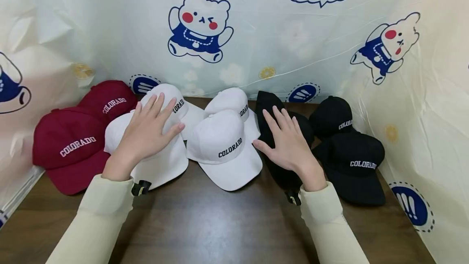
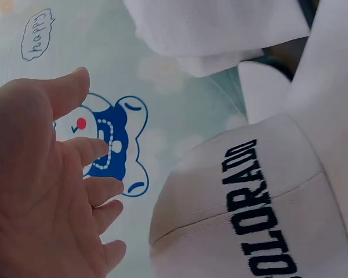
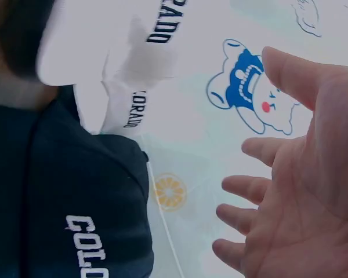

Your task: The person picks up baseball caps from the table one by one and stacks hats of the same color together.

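My left hand (image 1: pixel 148 131) is spread palm down over a white cap (image 1: pixel 161 170) with COLORADO lettering, whose crown it partly hides. In the left wrist view its palm and fingers hold nothing, apart from that cap (image 2: pixel 191 226). The right hand (image 1: pixel 287 144) hovers over a black cap (image 1: pixel 282 176), fingers spread and thumb pointing left. From the right wrist, the black cap (image 3: pixel 104 174) with white lettering appears beside the empty palm. Between the hands sits a white cap (image 1: pixel 209 141), brim toward me, in front of another white cap (image 1: pixel 227 99).
Two dark red caps (image 1: pixel 58 133) overlap at the left, and more black caps (image 1: pixel 355 146) stand at the right. Another white cap (image 1: pixel 165 91) is behind the left hand. Everything rests on a brown wooden table (image 1: pixel 220 223), enclosed by a printed cloth (image 1: pixel 256 31).
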